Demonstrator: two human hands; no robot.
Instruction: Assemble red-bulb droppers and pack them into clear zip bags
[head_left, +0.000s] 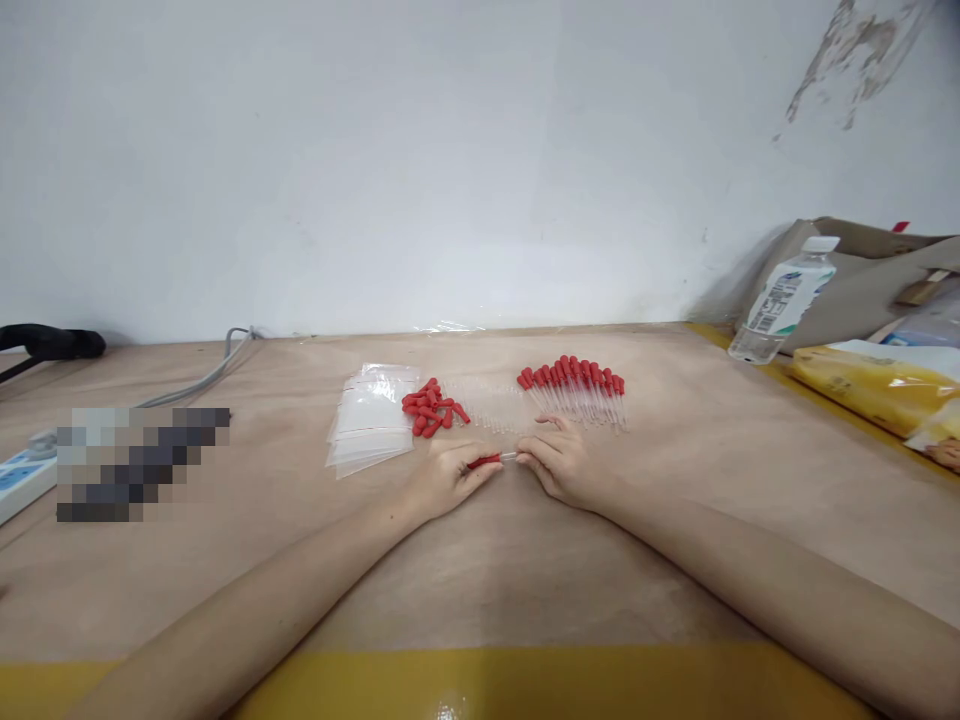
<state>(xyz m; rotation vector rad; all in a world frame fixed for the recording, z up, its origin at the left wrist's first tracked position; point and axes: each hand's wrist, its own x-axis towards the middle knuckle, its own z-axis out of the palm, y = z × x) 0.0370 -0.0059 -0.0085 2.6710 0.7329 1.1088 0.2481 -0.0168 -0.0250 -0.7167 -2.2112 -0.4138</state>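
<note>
Head view: left hand [450, 478] pinches a red rubber cap [484, 461] while right hand [561, 462] grips a clear tube [508, 457], ends meeting; loose caps [431, 407] lie nearby.

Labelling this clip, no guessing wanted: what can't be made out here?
Head view only.
Blurred patch, left on the table: masks whatever lies there.
Bottle label: print too small.
Dropper between left hand and right hand: fingers cover its ends.
Clear tubes: too faint to count.

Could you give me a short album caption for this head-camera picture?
Left hand holds a red bulb, right hand a clear tube, before loose bulbs, bags and droppers.
</note>
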